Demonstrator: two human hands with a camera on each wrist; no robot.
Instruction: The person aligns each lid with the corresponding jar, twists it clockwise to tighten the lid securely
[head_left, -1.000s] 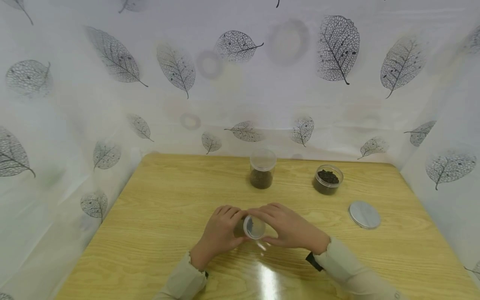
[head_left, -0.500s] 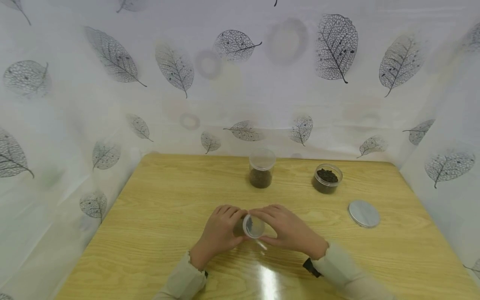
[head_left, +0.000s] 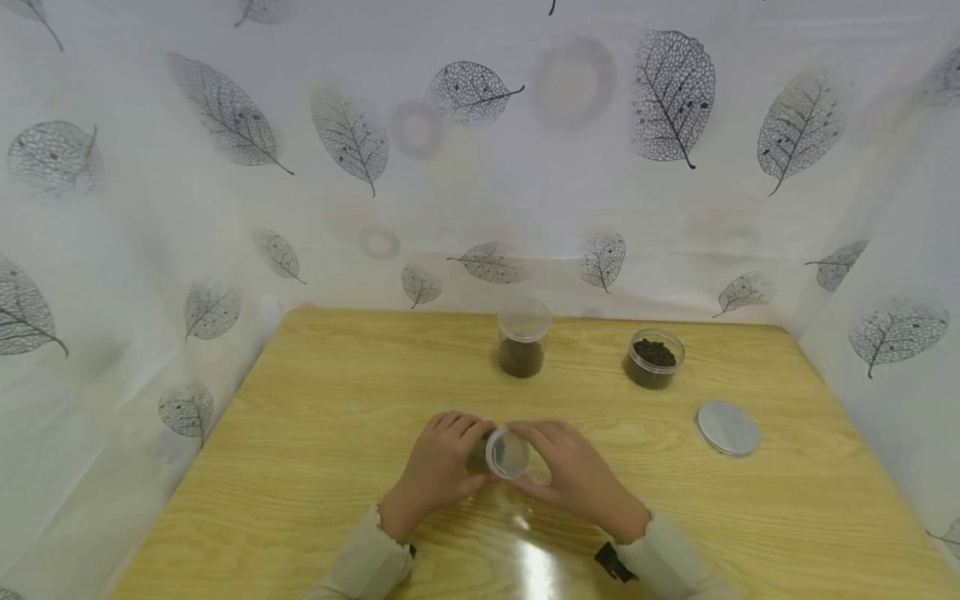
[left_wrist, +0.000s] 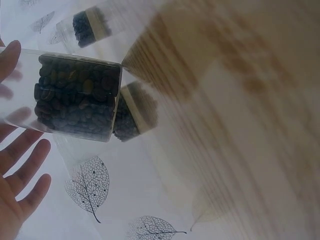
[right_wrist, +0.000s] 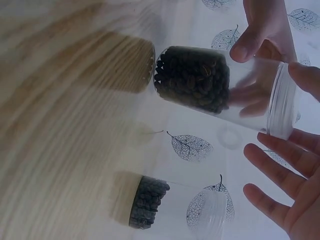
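A clear lidded jar [right_wrist: 195, 80], part filled with dark coffee beans, is between my two hands near the middle of the table. My left hand [head_left: 442, 462] grips its side wall, thumb on one side and fingers on the other. At its top is a translucent lid [head_left: 512, 454], which my right hand [head_left: 581, 475] pinches by the rim between thumb and fingers. The other right-hand fingers [right_wrist: 272, 207] spread loosely away from the jar. In the left wrist view the bean-filled lower part [left_wrist: 77, 95] shows clearly, while the lid is out of frame.
Behind the hands, a second tall clear jar [head_left: 522, 354] with beans stands lidded on the wooden table [head_left: 337, 383]. To its right are a low, open tub of beans [head_left: 653, 362] and a loose silver lid [head_left: 727, 427]. A leaf-print curtain [head_left: 540, 192] encloses the table.
My right hand has turned at the lid, its wrist and forearm swinging in and slightly down toward the left. My left hand and the jar have stayed in place.
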